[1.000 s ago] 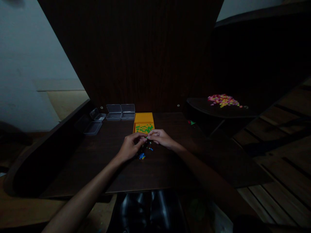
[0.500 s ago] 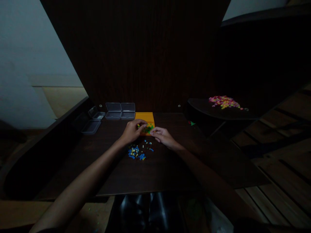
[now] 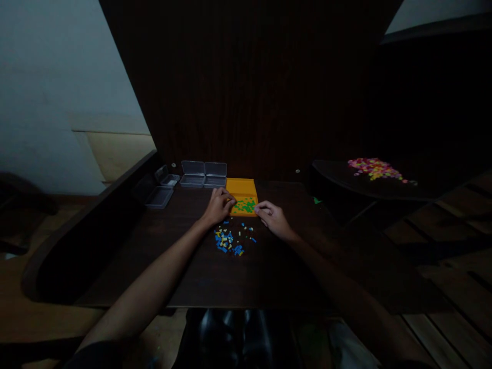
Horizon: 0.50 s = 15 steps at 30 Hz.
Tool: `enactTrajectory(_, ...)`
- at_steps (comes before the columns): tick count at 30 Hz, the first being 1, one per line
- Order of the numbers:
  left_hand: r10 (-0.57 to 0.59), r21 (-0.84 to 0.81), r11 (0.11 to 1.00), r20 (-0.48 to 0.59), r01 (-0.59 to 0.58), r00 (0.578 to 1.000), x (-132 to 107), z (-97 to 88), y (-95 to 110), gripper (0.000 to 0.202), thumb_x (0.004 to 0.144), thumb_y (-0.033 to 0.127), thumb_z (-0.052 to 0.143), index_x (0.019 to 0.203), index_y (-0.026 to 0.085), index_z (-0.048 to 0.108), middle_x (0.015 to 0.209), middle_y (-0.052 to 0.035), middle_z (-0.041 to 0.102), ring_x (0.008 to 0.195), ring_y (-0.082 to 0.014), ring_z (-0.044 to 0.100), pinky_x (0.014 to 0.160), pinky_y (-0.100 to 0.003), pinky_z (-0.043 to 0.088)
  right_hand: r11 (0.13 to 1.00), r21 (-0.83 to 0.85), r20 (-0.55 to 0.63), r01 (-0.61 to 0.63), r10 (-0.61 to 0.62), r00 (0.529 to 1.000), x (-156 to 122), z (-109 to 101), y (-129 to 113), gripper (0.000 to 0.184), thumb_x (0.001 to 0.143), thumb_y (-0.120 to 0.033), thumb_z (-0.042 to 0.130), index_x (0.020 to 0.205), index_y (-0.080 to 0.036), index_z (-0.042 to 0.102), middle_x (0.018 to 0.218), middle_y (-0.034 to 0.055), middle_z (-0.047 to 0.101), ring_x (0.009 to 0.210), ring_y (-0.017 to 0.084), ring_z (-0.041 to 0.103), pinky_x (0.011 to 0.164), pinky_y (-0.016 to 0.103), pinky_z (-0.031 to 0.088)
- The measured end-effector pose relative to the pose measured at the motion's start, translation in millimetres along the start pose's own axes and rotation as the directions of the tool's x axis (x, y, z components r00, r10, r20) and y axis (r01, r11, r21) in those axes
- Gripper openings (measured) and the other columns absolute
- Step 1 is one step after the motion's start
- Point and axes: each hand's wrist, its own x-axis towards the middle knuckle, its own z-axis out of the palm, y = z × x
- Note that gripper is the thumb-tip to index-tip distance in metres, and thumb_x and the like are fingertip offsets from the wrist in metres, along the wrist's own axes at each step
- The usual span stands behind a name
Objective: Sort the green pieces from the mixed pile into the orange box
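Observation:
An open yellow plastic box (image 3: 241, 185) lies on the dark table with its lid folded back. Many small green pieces (image 3: 246, 205) are spread over its bottom. At the box's left edge, my left hand (image 3: 220, 206) has its fingers curled and closed on the side wall. My right hand (image 3: 273, 218) pinches the right edge near the front corner, thumb and fingers together. Closer to me on the table is a loose scatter of blue, yellow and pale toy bricks (image 3: 228, 241).
Clear plastic cases with raised lids (image 3: 203, 179) stand at the back left, and another clear case (image 3: 159, 197) is beside the left side panel. A green piece (image 3: 317, 200) lies to the right. Pink and yellow beads (image 3: 378, 169) are heaped on a raised shelf.
My hands have drawn apart from over the box to its two sides, uncovering the green pieces. The whole view has shifted, so everything appears further right.

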Motion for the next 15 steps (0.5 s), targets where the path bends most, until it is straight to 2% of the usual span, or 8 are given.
enactTrajectory(4,-0.091,-0.039,0.995,-0.046,0.089,0.995,1,0.6,-1,0.01,0.086,0.02,0.063,0.085,0.017,0.072,0.096,-0.0062,0.057,0.099,-0.0235,0.049,0.096,-0.04,0.04,0.996,-0.077,-0.082,0.044,-0.05,0.995,2,-1,5,0.047,0.075,-0.064,0.061,0.084,-0.019,0.055,0.051,-0.007,0.04,0.044,0.008,0.033,0.043,0.023,0.02)
enactTrajectory(8,-0.134,-0.059,0.989,-0.011,0.133,0.991,1,1.0,-3,0.009,0.084,0.019,0.064,0.081,0.018,0.072,0.096,-0.0064,0.057,0.1,-0.0245,0.049,0.096,-0.041,0.04,0.995,-0.093,-0.155,0.044,-0.058,0.986,7,-2,12,0.049,0.074,-0.065,0.06,0.086,-0.018,0.055,0.054,-0.0055,0.044,0.046,0.008,0.033,0.044,0.023,0.021)
enactTrajectory(12,-0.15,-0.067,0.986,0.03,0.152,0.988,2,3.0,-5,0.009,0.081,0.018,0.064,0.078,0.018,0.072,0.096,-0.0064,0.056,0.101,-0.0248,0.048,0.096,-0.042,0.04,0.983,-0.173,-0.136,0.055,-0.079,0.988,12,-1,16,0.044,0.078,-0.062,0.056,0.087,-0.018,0.056,0.056,-0.0041,0.048,0.048,0.01,0.038,0.047,0.023,0.025)
enactTrajectory(15,-0.136,-0.081,0.987,0.044,0.14,0.99,2,3.8,-5,0.008,0.08,0.018,0.064,0.077,0.018,0.072,0.097,-0.0059,0.057,0.1,-0.0246,0.048,0.096,-0.042,0.041,0.944,-0.312,-0.113,0.11,-0.152,0.982,17,-2,16,0.037,0.083,-0.055,0.053,0.085,-0.018,0.058,0.058,-0.0034,0.048,0.053,0.011,0.042,0.052,0.024,0.03)
